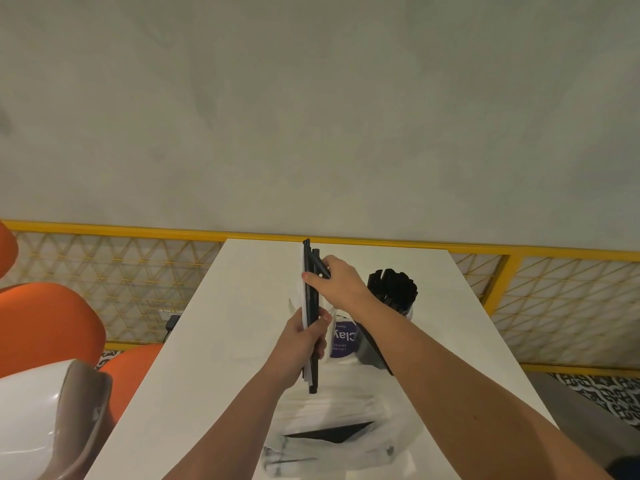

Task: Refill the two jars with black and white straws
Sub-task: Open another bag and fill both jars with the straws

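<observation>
A plain grey-green wall (311,116) fills the upper view. Below it a yellow rail (121,231) tops pale lattice panels (121,289). The white counter (225,341) abuts the rail. Orange seats (52,323) stand left; black-and-white patterned floor (595,393) shows right.

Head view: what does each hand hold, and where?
Left hand grips the straw bundle below its middle; right hand pinches a black straw near the top.

Bare forearms (228,420), left hand (303,341), right hand (341,282)
</observation>
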A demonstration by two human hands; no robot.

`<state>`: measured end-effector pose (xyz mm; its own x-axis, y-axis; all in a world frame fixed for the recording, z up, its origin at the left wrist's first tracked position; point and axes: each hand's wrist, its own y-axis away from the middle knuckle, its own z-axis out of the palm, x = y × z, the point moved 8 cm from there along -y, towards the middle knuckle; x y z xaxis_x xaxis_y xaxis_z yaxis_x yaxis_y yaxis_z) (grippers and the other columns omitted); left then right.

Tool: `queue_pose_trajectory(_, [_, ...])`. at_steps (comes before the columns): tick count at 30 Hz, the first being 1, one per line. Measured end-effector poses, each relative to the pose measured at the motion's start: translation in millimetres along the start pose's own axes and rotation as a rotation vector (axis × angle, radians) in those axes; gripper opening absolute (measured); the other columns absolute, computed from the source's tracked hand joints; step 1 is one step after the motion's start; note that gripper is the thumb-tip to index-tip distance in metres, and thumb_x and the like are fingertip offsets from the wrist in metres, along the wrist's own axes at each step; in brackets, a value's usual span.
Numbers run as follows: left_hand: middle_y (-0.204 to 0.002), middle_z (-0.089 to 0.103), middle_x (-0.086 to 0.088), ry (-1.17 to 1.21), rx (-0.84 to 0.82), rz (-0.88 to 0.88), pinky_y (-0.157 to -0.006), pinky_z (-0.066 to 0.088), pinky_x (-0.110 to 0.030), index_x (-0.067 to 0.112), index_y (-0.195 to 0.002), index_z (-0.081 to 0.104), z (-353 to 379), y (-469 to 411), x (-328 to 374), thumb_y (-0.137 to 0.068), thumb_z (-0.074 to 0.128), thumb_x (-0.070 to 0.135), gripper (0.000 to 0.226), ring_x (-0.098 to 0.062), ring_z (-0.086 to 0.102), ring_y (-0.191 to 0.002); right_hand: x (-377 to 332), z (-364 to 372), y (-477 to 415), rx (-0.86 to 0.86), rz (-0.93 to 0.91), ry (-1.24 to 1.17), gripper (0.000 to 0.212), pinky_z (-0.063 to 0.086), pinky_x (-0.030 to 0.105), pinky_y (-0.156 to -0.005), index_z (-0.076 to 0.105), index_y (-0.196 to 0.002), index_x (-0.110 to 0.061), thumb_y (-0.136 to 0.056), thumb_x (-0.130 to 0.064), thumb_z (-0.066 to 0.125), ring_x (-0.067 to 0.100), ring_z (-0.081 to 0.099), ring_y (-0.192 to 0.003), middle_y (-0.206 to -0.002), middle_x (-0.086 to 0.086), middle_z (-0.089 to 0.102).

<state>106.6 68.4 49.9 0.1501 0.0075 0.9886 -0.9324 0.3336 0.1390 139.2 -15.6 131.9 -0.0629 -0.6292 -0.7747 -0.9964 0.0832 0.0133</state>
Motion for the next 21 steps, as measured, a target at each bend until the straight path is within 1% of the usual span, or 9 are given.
queue_pose_trajectory(2, [-0.058,0.045,0.0,0.005,-0.009,-0.002,-0.055,0.041,-0.027,0.012,-0.09,0.05,3,1,1,-0.094,0.054,0.025,0.014,-0.015,0.042,-0.051,1,-2,-1,-0.005,-0.008,-0.018,0.022,0.04,0.02,-0.064,0.049,-0.101,-0.011,-0.094,-0.032,0.051,0.011,0.049,-0.072,-0.076,-0.003,0.046])
queue_pose_trajectory(5, [-0.058,0.047,-0.001,0.013,-0.014,-0.017,-0.056,0.04,-0.028,0.012,-0.082,0.05,6,1,1,-0.094,0.052,0.035,0.025,-0.014,0.042,-0.05,4,-3,0,0.012,-0.009,-0.112,0.024,0.039,0.027,-0.07,0.054,-0.103,-0.008,-0.097,-0.029,0.044,0.016,0.05,-0.078,-0.075,-0.003,0.047])
queue_pose_trajectory(8, [-0.057,0.05,-0.001,0.057,0.002,-0.027,-0.056,0.039,-0.028,0.012,-0.077,0.056,7,1,5,-0.093,0.049,0.042,0.034,-0.014,0.044,-0.049,8,-13,-1,0.085,-0.013,-0.207,0.022,0.039,0.027,-0.065,0.048,-0.086,-0.013,-0.099,-0.03,0.041,0.012,0.045,-0.066,-0.07,-0.002,0.044])
queue_pose_trajectory(9, [-0.057,0.051,-0.001,0.069,0.007,-0.021,-0.055,0.039,-0.027,0.013,-0.076,0.056,7,0,7,-0.093,0.049,0.041,0.034,-0.014,0.045,-0.049,8,-19,-1,0.109,-0.01,-0.249,0.021,0.042,0.028,-0.065,0.046,-0.087,-0.013,-0.099,-0.029,0.04,0.012,0.047,-0.066,-0.07,-0.001,0.045])
queue_pose_trajectory(12, [-0.059,0.056,0.0,0.048,0.027,-0.007,-0.054,0.041,-0.025,0.013,-0.079,0.057,7,-1,12,-0.094,0.048,0.04,0.032,-0.013,0.046,-0.049,9,-40,0,0.171,0.022,-0.559,0.013,0.052,0.027,-0.063,0.045,-0.101,-0.011,-0.1,-0.022,0.039,0.016,0.056,-0.063,-0.071,0.003,0.053])
queue_pose_trajectory(14, [-0.06,0.058,0.0,0.024,0.064,-0.017,-0.054,0.042,-0.025,0.012,-0.082,0.058,3,-3,10,-0.093,0.049,0.041,0.032,-0.013,0.047,-0.05,9,-58,1,0.235,0.026,-0.752,0.01,0.054,0.028,-0.057,0.044,-0.1,-0.011,-0.101,-0.018,0.038,0.017,0.059,-0.055,-0.068,0.005,0.054])
queue_pose_trajectory(16, [-0.06,0.057,-0.001,0.024,0.118,-0.04,-0.052,0.041,-0.026,0.013,-0.082,0.057,-3,-5,6,-0.093,0.051,0.042,0.031,-0.014,0.045,-0.049,13,-82,0,0.356,0.008,-0.862,0.009,0.055,0.028,-0.052,0.043,-0.097,-0.011,-0.101,-0.017,0.037,0.016,0.058,-0.047,-0.063,0.006,0.054])
queue_pose_trajectory(19, [-0.059,0.053,-0.001,0.04,0.171,-0.066,-0.051,0.039,-0.026,0.014,-0.083,0.054,-11,-4,-1,-0.092,0.052,0.041,0.029,-0.014,0.043,-0.047,26,-114,-1,0.508,-0.021,-0.903,0.011,0.053,0.027,-0.049,0.044,-0.091,-0.015,-0.101,-0.017,0.038,0.013,0.054,-0.041,-0.061,0.006,0.051])
queue_pose_trajectory(21, [-0.059,0.052,-0.001,0.037,0.177,-0.062,-0.05,0.04,-0.024,0.013,-0.081,0.053,-12,-4,-3,-0.092,0.052,0.04,0.029,-0.013,0.043,-0.047,38,-123,-1,0.543,-0.034,-0.812,0.01,0.053,0.025,-0.05,0.045,-0.093,-0.014,-0.1,-0.017,0.039,0.013,0.054,-0.044,-0.062,0.005,0.051])
